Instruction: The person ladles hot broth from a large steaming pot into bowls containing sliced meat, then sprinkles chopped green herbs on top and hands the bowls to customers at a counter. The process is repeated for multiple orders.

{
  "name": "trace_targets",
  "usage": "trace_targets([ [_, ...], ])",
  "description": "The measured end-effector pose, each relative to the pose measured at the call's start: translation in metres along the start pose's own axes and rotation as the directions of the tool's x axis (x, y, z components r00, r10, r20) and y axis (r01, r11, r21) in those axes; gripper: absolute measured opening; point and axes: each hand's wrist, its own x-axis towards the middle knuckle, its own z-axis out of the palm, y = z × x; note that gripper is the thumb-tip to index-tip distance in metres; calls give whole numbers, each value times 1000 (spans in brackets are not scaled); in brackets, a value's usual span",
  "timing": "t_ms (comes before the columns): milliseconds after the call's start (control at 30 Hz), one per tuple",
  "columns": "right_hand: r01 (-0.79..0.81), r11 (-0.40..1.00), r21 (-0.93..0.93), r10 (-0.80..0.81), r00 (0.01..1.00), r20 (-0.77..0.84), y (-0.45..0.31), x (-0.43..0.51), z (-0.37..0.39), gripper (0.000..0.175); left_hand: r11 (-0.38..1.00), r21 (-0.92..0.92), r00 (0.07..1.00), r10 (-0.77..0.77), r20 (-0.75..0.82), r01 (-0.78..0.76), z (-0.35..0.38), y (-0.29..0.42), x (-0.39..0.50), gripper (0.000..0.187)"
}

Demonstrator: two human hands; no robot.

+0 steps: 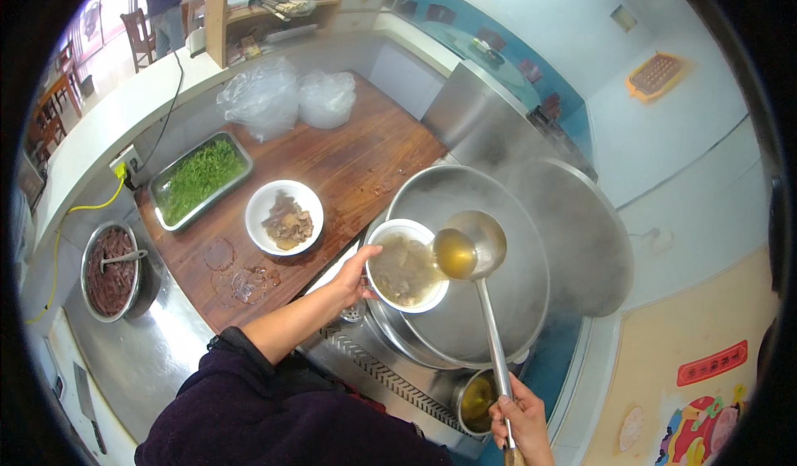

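Observation:
Over a large steaming metal pot, my left hand holds a white bowl of cloudy broth with meat pieces by its rim. My right hand is closed round the handle of a metal ladle. The ladle's head, with yellowish broth in it, is tilted at the bowl's right rim, and liquid seems to run between them. On the wooden board to the left stands a second white bowl with sliced meat. Beyond it lies a metal tray of chopped greens.
Plastic bags sit at the board's back. A metal basin of dark red strips holds a spoon. A smaller pot of yellow liquid stands near my right hand. A cleaver lies lower left. A person stands beyond the counter.

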Motion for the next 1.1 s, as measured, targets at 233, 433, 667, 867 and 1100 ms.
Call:
trace_targets([
  [233, 123, 880, -459, -168, 984, -59, 32, 8, -4, 56, 1000, 19, 996, 5, 89, -7, -4, 1, 0, 64],
  [433, 254, 880, -401, -319, 942, -102, 48, 50, -16, 46, 997, 76, 988, -32, 149, 21, -6, 6, -6, 66],
  [667, -59, 904, -423, -43, 973, -228, 66, 226, -55, 21, 996, 86, 981, -13, 196, -4, -1, 13, -15, 63],
  [867, -286, 587, -758, 16, 940, -341, 117, 317, -48, 26, 999, 18, 990, 30, 137, -33, 7, 12, -17, 67],
  [1100, -117, 989, -91, 114, 993, -39, 151, 341, -72, 13, 997, 73, 990, 10, 140, -21, 3, 11, -12, 69],
])
